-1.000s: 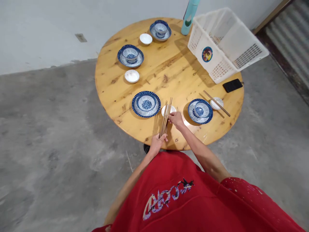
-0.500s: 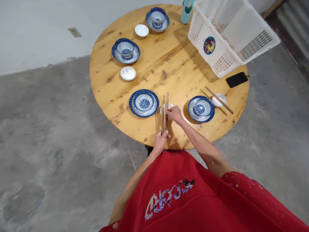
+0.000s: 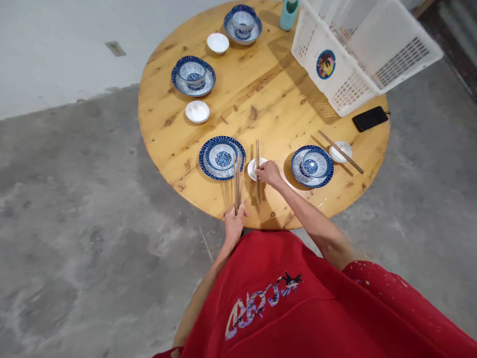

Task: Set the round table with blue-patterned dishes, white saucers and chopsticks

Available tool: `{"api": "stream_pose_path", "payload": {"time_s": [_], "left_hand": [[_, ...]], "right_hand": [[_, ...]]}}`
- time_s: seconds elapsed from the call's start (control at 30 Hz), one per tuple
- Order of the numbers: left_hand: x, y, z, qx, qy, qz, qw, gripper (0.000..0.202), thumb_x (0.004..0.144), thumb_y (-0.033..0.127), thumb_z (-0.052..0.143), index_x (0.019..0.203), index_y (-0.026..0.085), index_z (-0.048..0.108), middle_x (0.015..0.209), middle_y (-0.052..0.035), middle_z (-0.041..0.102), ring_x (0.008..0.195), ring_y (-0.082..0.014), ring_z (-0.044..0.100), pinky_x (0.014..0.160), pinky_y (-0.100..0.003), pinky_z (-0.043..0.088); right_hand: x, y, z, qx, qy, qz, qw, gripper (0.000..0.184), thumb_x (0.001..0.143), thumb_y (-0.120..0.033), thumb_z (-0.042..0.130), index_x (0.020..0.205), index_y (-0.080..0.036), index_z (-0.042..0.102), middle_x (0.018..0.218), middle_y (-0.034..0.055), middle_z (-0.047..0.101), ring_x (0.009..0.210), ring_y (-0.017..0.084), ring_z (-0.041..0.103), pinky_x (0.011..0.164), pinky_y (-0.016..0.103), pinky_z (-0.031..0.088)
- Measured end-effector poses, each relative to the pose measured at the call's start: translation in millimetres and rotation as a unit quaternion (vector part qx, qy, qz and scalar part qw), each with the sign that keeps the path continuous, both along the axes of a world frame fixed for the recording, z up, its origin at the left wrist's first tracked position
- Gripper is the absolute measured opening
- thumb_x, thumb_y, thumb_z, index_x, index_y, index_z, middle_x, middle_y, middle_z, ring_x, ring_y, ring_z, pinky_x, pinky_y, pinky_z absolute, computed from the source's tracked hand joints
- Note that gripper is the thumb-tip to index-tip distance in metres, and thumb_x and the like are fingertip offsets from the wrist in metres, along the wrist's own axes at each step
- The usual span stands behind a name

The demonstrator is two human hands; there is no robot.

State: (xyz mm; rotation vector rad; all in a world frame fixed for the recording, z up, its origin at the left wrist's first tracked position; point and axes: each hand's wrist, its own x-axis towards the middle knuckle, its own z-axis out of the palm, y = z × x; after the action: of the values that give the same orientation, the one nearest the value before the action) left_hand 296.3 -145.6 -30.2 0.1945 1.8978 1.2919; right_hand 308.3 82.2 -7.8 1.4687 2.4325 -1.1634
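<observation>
My left hand is closed round the near end of a bundle of wooden chopsticks that points away over the round wooden table. My right hand pinches a separate pair of chopsticks lying across a small white dish. Left of the dish sits a blue patterned plate with a bowl. Another such plate and bowl stand right of my right hand.
Two more blue plate-and-bowl sets with small white dishes stand at the far side. A white plastic basket, a teal bottle, a black phone and a laid pair of chopsticks are on the right.
The chopsticks have been split: my left hand has moved its bundle left, towards the near plate, while my right hand keeps one pair on the white dish. The camera has tilted slightly.
</observation>
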Motion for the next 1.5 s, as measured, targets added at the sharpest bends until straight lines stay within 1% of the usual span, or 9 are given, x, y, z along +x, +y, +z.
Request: {"api": "stream_pose_path", "payload": {"time_s": [0.2, 0.37, 0.53, 0.73, 0.93, 1.13, 1.23, 1.37, 1.5], "left_hand": [[-3.2, -34.9, 5.8, 0.011, 0.028, 0.051, 0.998, 0.045, 0.086, 0.056, 0.055, 0.089, 0.014, 0.071, 0.061, 0.0022, 0.055, 0.05, -0.0092, 0.04, 0.05, -0.022, 0.03], [-2.9, -47.1, 12.1, 0.024, 0.008, 0.083, 0.996, 0.053, 0.085, 0.058, 0.058, 0.106, 0.01, 0.071, 0.062, 0.0046, 0.052, 0.045, -0.0061, 0.031, 0.045, -0.021, 0.025], [-2.6, -47.9, 16.0, 0.025, -0.003, 0.095, 0.995, 0.055, 0.083, 0.059, 0.06, 0.106, 0.011, 0.071, 0.061, 0.0044, 0.053, 0.044, -0.0059, 0.03, 0.043, -0.021, 0.024], [-3.5, -48.6, 16.3, 0.027, 0.006, 0.088, 0.996, 0.05, 0.083, 0.058, 0.059, 0.097, 0.012, 0.072, 0.06, 0.0042, 0.052, 0.044, -0.0061, 0.031, 0.043, -0.022, 0.024], [-5.6, -49.1, 21.9, 0.044, 0.012, 0.102, 0.994, 0.047, 0.084, 0.055, 0.061, 0.095, 0.01, 0.071, 0.058, 0.0049, 0.05, 0.046, -0.0055, 0.031, 0.044, -0.021, 0.025], [-7.9, -50.7, 38.1, 0.049, -0.005, 0.132, 0.99, 0.051, 0.082, 0.057, 0.064, 0.103, 0.011, 0.071, 0.058, 0.0059, 0.05, 0.043, -0.0045, 0.029, 0.042, -0.021, 0.021], [-9.0, -47.7, 54.1, 0.064, -0.053, 0.133, 0.988, 0.055, 0.079, 0.058, 0.067, 0.107, 0.01, 0.07, 0.058, 0.0057, 0.051, 0.041, -0.0033, 0.028, 0.04, -0.021, 0.017], [-8.8, -35.5, 74.4, 0.102, -0.122, 0.074, 0.984, 0.058, 0.076, 0.059, 0.069, 0.109, 0.011, 0.069, 0.058, 0.0051, 0.052, 0.038, -0.0019, 0.025, 0.038, -0.021, 0.013], [-6.9, -27.0, 81.1, 0.12, -0.126, 0.035, 0.984, 0.057, 0.077, 0.059, 0.069, 0.107, 0.011, 0.069, 0.057, 0.0049, 0.053, 0.037, -0.0014, 0.025, 0.037, -0.02, 0.013]], "right_hand": [[-0.9, -0.1, 3.6, -0.002, -0.008, -0.001, 1.0, 0.02, 0.073, -0.019, 0.062, 0.054, -0.016, 0.062, 0.054, 0.0044, 0.063, 0.059, 0.017, 0.061, 0.057, 0.024, 0.042], [-0.3, -0.6, 2.7, 0.007, -0.01, 0.005, 1.0, 0.021, 0.074, -0.019, 0.062, 0.053, -0.017, 0.061, 0.053, 0.0049, 0.062, 0.062, 0.019, 0.062, 0.059, 0.024, 0.043], [0.3, -2.8, 6.3, 0.028, -0.023, 0.024, 0.999, 0.025, 0.076, -0.022, 0.061, 0.052, -0.017, 0.06, 0.054, 0.0049, 0.061, 0.062, 0.018, 0.061, 0.06, 0.025, 0.04], [6.9, -6.6, 19.9, 0.074, -0.038, 0.042, 0.996, 0.03, 0.079, -0.026, 0.06, 0.05, -0.017, 0.06, 0.053, 0.0037, 0.057, 0.058, 0.015, 0.053, 0.055, 0.026, 0.032], [29.9, -7.3, 24.9, 0.115, -0.007, 0.011, 0.993, 0.026, 0.082, -0.028, 0.06, 0.06, -0.016, 0.067, 0.059, 0.0059, 0.062, 0.063, 0.016, 0.057, 0.056, 0.026, 0.032], [78.9, -24.4, 14.2, 0.081, 0.065, -0.051, 0.993, 0.023, 0.082, -0.028, 0.057, 0.073, -0.014, 0.072, 0.062, 0.0045, 0.066, 0.065, 0.019, 0.063, 0.06, 0.025, 0.04], [92.9, -46.8, 15.4, 0.016, 0.111, -0.087, 0.99, 0.021, 0.08, -0.03, 0.056, 0.076, -0.015, 0.071, 0.062, 0.0032, 0.066, 0.059, 0.017, 0.062, 0.057, 0.024, 0.043], [84.8, -73.8, 20.8, -0.095, 0.205, -0.114, 0.967, 0.024, 0.081, -0.037, 0.057, 0.078, -0.016, 0.067, 0.065, 0.0024, 0.066, 0.051, 0.014, 0.058, 0.049, 0.023, 0.042], [71.4, -76.1, 15.5, -0.082, 0.229, -0.134, 0.961, 0.022, 0.081, -0.036, 0.056, 0.077, -0.016, 0.066, 0.065, 0.001, 0.065, 0.051, 0.013, 0.058, 0.049, 0.022, 0.042]]}}
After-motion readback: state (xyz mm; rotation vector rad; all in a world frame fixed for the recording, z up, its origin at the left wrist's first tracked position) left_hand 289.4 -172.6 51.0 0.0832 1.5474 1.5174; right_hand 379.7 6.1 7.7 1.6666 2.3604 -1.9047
